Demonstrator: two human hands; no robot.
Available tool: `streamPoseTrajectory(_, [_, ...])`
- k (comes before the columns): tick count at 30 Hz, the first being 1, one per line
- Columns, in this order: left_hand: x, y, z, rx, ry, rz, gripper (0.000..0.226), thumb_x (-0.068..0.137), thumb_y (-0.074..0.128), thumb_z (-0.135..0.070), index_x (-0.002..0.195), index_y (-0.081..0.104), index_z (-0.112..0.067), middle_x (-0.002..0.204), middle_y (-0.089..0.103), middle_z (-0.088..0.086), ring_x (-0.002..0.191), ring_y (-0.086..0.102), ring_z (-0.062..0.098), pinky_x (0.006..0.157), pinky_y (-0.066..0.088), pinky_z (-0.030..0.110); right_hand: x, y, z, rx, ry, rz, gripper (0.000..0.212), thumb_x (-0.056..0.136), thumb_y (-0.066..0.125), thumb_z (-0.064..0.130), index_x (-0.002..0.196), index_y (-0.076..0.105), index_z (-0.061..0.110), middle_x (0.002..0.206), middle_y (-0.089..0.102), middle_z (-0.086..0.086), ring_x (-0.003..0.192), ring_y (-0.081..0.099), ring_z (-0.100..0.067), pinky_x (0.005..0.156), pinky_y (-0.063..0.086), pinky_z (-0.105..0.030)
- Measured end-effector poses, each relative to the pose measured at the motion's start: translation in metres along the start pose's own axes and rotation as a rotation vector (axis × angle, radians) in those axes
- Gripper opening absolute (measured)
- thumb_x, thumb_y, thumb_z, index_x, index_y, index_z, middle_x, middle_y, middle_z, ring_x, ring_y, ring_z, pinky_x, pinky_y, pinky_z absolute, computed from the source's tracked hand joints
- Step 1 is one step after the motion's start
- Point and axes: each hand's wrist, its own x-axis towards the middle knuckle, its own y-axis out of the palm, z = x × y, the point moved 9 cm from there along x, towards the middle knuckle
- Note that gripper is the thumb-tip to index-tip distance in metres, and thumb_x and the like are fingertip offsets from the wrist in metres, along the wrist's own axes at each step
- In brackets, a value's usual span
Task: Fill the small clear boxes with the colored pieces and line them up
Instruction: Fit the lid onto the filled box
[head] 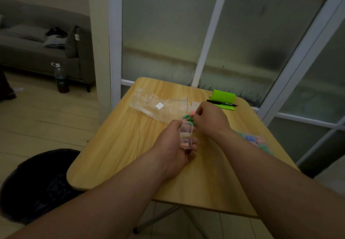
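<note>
Small clear box (185, 136), lid hinged open and pink pieces inside, held above the middle of the wooden table (115, 154). The left hand (173, 149) grips it, fingers curled beneath. At 12 o'clock from the box lie loose green and pink pieces (188, 118). The right hand (209, 119) has its curled fingertips down among them, but whether it pinches one cannot be told. A row of filled boxes (253, 140), blurred, sits at 3 o'clock. A clear plastic bag (155, 106) lies at 11 o'clock. A green pad (224, 97) with a black pen (222, 102) on it lies at 1 o'clock. A black bin (37, 182) stands on the floor at 8 o'clock.
</note>
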Motion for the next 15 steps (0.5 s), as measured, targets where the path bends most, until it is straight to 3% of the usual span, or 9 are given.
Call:
streamPoseTrajectory(3, [0.0,0.001,-0.001,0.002,0.006,-0.007,0.035,0.103,0.043,-0.041,0.112,0.064,-0.015,0.064,0.054,0.003,0.051,0.046,0.013,0.052,0.039,0.025,-0.01,-0.013,-0.013,0.165,0.011,-0.054,0.01,0.096,0.067,0.024,0.105,0.067,0.02,0.093,0.069,0.002,0.087,0.064,-0.021,0.065,0.04,-0.032])
streamPoseTrajectory(6, [0.001,0.001,-0.001,0.013,0.018,-0.014,0.035,0.102,0.044,-0.04,0.112,0.065,-0.014,0.065,0.054,0.004,0.051,0.046,0.014,0.052,0.039,0.025,-0.027,-0.021,-0.024,0.2,0.005,-0.042,0.026,0.101,0.063,0.02,0.126,0.073,0.019,0.111,0.074,0.001,0.099,0.064,-0.017,0.078,0.042,-0.027])
streamPoseTrajectory(8, [0.002,0.002,-0.001,0.02,0.018,-0.02,0.036,0.102,0.043,-0.041,0.112,0.064,-0.013,0.065,0.054,0.005,0.051,0.046,0.015,0.052,0.04,0.026,-0.038,-0.024,-0.032,0.222,0.033,-0.022,0.021,0.104,0.06,0.022,0.115,0.078,0.02,0.112,0.075,0.003,0.099,0.064,-0.014,0.077,0.041,-0.027])
streamPoseTrajectory(11, [0.0,0.007,0.002,0.027,0.001,-0.004,0.034,0.102,0.043,-0.041,0.108,0.063,-0.014,0.065,0.053,0.005,0.052,0.045,0.015,0.053,0.038,0.026,-0.06,-0.036,-0.048,0.342,0.128,-0.02,0.017,0.104,0.061,0.027,0.1,0.076,0.02,0.098,0.073,0.005,0.09,0.064,-0.013,0.065,0.039,-0.026])
streamPoseTrajectory(15, [-0.001,0.014,0.006,0.04,-0.019,0.04,0.032,0.103,0.043,-0.042,0.105,0.06,-0.016,0.063,0.048,0.003,0.05,0.041,0.013,0.053,0.036,0.026,-0.095,-0.046,-0.045,0.48,0.144,0.003,0.018,0.104,0.062,0.029,0.094,0.073,0.019,0.094,0.07,0.009,0.089,0.061,-0.005,0.066,0.041,-0.026])
